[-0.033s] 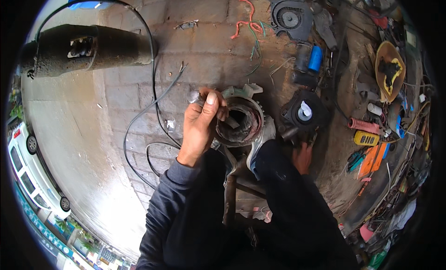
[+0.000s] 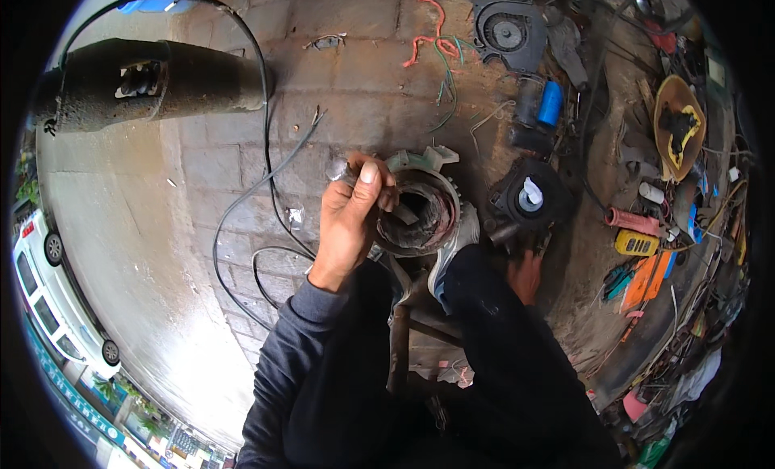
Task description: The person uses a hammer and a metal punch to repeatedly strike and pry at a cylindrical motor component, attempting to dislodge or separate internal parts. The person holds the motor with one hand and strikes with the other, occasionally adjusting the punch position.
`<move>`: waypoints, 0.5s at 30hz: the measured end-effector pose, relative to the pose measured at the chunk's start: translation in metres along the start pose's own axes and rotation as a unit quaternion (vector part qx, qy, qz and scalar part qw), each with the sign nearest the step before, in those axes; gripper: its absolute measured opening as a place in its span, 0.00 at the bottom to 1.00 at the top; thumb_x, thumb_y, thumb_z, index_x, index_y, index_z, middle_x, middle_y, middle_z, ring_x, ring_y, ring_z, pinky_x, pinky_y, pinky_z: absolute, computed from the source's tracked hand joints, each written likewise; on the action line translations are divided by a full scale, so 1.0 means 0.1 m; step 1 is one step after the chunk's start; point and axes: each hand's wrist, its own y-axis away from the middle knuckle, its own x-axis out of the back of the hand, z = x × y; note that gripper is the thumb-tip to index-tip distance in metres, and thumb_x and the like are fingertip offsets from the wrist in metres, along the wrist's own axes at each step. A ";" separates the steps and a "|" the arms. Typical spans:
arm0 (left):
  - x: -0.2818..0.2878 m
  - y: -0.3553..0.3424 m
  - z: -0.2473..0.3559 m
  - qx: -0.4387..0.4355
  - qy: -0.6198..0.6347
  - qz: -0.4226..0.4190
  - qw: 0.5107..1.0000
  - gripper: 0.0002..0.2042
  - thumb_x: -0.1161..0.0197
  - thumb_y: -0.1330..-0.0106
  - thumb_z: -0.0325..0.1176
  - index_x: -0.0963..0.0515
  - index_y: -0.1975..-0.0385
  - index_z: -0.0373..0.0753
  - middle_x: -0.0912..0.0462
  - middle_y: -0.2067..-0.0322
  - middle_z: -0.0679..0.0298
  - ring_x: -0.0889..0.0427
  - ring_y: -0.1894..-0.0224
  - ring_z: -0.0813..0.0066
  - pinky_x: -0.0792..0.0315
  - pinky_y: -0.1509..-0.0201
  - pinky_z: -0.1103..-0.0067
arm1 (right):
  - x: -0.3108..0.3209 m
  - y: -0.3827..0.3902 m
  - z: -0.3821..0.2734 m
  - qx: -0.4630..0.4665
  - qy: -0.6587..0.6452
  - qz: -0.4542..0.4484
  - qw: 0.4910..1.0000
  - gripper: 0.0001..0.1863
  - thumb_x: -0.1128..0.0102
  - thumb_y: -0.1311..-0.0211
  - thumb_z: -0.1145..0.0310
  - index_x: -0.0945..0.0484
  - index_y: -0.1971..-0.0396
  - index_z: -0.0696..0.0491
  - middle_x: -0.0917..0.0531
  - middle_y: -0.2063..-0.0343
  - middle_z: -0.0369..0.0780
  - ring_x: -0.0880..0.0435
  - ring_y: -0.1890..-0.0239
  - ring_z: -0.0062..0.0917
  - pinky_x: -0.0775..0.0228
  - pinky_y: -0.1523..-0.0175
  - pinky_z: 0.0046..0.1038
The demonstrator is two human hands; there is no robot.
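My left hand (image 2: pixel 347 215) is closed around a metal tool (image 2: pixel 339 170) whose shiny rounded end sticks out past the thumb. Beside it stands a round motor housing (image 2: pixel 442 164), with a worn winding (image 2: pixel 440 219) lining its bore. A flat strip shows inside the bore; whether it belongs to the tool I cannot tell. Both my feet press against the housing's near side. My right hand (image 2: pixel 525 277) reaches down to the floor at the right, near a dark casing (image 2: pixel 557 198) with a white piece on its middle. Shadow hides those fingertips.
A black finned part (image 2: pixel 508 33) and a blue cylinder (image 2: pixel 548 103) lie at the far right. A yellow meter (image 2: pixel 636 243), pliers (image 2: pixel 620 282) and a brown bowl (image 2: pixel 670 158) sit among clutter. Cables (image 2: pixel 222 227) loop at left, near a large dark metal cylinder (image 2: pixel 194 81).
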 end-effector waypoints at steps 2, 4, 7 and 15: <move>0.05 0.01 -0.06 0.002 0.013 -0.002 1.000 0.16 0.48 0.18 0.44 0.29 0.62 0.36 0.34 0.73 0.68 0.34 0.69 0.75 0.35 0.58 0.76 | -0.12 0.03 0.04 -0.037 -0.017 -0.025 0.999 0.23 0.30 0.40 0.69 0.28 0.48 0.59 0.23 0.55 0.55 0.22 0.52 0.54 0.31 0.49 0.51; 0.10 0.02 -0.11 0.000 0.016 0.005 1.000 0.15 0.48 0.18 0.43 0.29 0.62 0.36 0.34 0.74 0.68 0.34 0.69 0.76 0.36 0.59 0.76 | -0.22 0.06 0.07 -0.106 -0.049 -0.097 0.988 0.25 0.29 0.41 0.67 0.28 0.47 0.59 0.22 0.55 0.56 0.21 0.51 0.55 0.30 0.50 0.52; 0.16 0.01 -0.16 0.008 0.024 0.000 1.000 0.15 0.48 0.18 0.43 0.29 0.62 0.37 0.35 0.74 0.68 0.35 0.70 0.76 0.37 0.60 0.76 | -0.25 0.04 0.11 -0.070 -0.027 -0.083 0.994 0.26 0.30 0.42 0.66 0.29 0.47 0.58 0.20 0.58 0.53 0.19 0.54 0.50 0.28 0.53 0.50; 0.18 -0.02 -0.26 0.034 0.020 -0.026 0.999 0.15 0.46 0.19 0.44 0.30 0.63 0.37 0.35 0.73 0.69 0.38 0.71 0.77 0.38 0.61 0.76 | 0.19 -0.31 -0.03 -0.257 -0.426 -0.267 0.826 0.14 0.34 0.40 0.69 0.25 0.58 0.56 0.20 0.71 0.37 0.20 0.71 0.23 0.29 0.67 0.30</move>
